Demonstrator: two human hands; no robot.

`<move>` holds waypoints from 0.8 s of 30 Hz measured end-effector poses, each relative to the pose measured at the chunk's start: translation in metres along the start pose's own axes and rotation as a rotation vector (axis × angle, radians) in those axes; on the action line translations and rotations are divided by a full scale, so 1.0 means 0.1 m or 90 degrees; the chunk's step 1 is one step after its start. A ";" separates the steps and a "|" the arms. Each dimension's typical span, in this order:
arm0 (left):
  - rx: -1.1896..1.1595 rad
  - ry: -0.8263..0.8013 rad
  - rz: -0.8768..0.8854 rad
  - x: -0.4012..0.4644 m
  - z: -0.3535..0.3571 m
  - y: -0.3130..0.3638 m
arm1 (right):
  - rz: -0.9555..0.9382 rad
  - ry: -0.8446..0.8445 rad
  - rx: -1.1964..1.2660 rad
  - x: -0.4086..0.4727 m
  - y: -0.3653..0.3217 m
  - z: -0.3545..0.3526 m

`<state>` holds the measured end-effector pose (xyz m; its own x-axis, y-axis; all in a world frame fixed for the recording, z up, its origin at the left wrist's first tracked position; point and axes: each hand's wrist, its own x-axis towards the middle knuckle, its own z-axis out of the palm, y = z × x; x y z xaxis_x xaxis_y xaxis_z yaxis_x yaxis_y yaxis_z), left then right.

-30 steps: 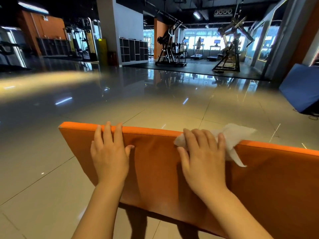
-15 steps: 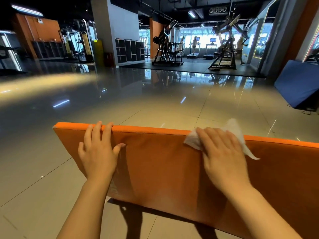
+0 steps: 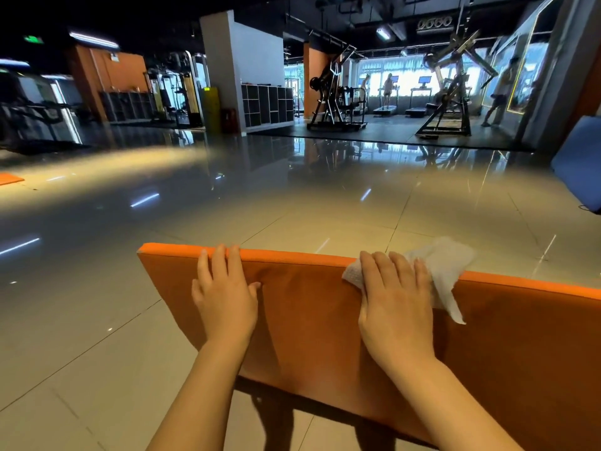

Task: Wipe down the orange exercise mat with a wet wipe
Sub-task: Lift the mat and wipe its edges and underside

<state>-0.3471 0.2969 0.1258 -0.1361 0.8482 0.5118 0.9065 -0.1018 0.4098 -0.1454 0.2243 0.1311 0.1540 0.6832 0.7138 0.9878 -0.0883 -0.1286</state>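
Head cam: left hand (image 3: 224,297) flat, fingers straight on upright orange padded mat (image 3: 312,320); right hand (image 3: 395,307) w/ straight fingers presses crumpled white wet wipe (image 3: 445,271) at top edge.

Gym; treadmills (image 3: 385,102), weight machines (image 3: 335,96)

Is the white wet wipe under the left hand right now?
No, the white wet wipe lies under the right hand; the left hand rests bare on the orange foam mat.

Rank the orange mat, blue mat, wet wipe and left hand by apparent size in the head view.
1. orange mat, largest
2. blue mat, cut off by the frame and farther away, so unsure
3. left hand and wet wipe look alike; the wipe is partly covered by the right hand.
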 end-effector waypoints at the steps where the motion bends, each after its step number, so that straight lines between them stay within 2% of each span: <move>1: -0.019 -0.002 0.005 -0.02 0.01 -0.06 | -0.023 -0.005 0.010 0.02 -0.16 0.08; 7: -0.046 -0.048 0.005 0.27 -0.21 -0.30 | -0.129 -0.029 0.057 0.20 -0.95 0.51; 10: -0.139 -0.035 -0.110 0.53 -0.32 -0.55 | -0.150 -0.032 0.075 0.31 -1.17 0.65; 12: -0.196 -0.036 -0.168 0.67 -0.30 -0.71 | -0.170 -0.027 0.081 0.38 -1.13 0.69; 16: -0.207 -0.071 -0.223 0.86 -0.16 -0.96 | -0.191 -0.040 0.057 0.52 -0.84 0.64; 21: -0.428 -0.124 -0.316 0.94 0.03 -1.17 | -0.113 -0.044 -0.010 0.58 -0.53 0.56; 24: -0.486 -0.149 -0.287 0.95 0.09 -1.12 | -0.052 -0.032 -0.019 0.47 -0.44 0.49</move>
<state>-0.4582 0.3939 0.1221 -0.2536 0.9660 0.0507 0.2660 0.0192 0.9638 -0.1829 0.2959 0.1366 0.0722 0.7246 0.6854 0.9974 -0.0517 -0.0504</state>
